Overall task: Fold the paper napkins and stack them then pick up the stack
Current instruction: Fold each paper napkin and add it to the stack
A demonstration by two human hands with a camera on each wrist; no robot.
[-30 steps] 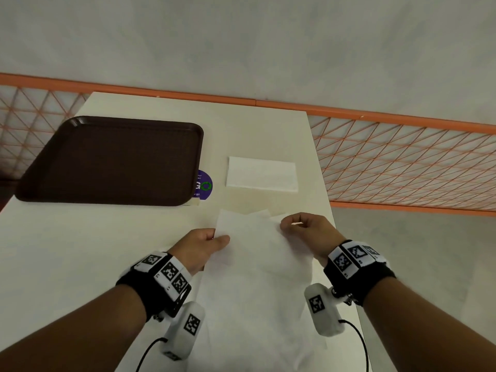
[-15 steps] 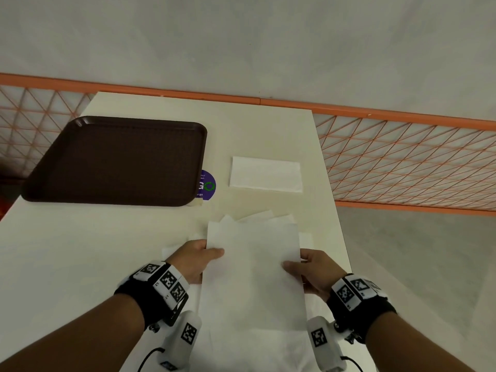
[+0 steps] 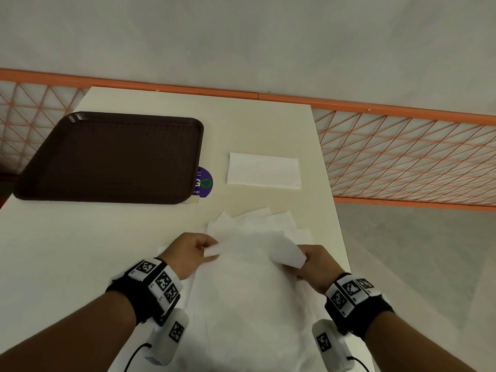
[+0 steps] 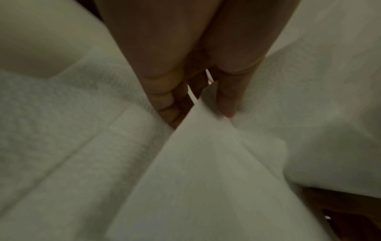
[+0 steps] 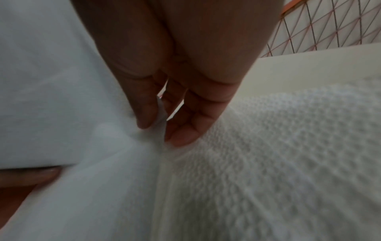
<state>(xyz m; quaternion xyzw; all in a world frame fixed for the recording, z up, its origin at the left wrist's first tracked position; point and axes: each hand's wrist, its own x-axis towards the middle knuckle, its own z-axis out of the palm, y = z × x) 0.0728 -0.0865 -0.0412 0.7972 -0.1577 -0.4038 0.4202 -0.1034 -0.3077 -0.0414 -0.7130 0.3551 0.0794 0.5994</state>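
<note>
**A:** So how's that napkin going to behave? Looks flimsy as anything.

**B:** Yeah, I'm guessing super light and floppy, probably tears if you yank it. The top napkin (image 3: 249, 253) is lying on the loose pile (image 3: 279, 218), just this side of the folded napkin (image 3: 263, 174). The left hand (image 3: 188, 253) is pinching one edge between thumb and fingers (image 4: 226, 101), and the right hand (image 3: 319, 264) is pinching the opposite edge the same way, fingers (image 5: 183, 128) curled onto the sheet. The edges are bending up between them.

**A:** Corners the best place to grab, then?

**B:** I'd say so, edges or corners, one sheet at a time. The risk I'm seeing is dragging the sheets underneath along, since they're all sitting fanned out and touching.

**A:** Anything getting in the way?

**B:** Not really. The brown tray (image 3: 107, 157) is sitting left of the folded napkin, with a purple sticker (image 3: 204, 182) peeking out between them. The orange railing (image 3: 402, 157) is running past its right, off the desk (image 3: 67, 251), whose edge is close on that side.
</note>
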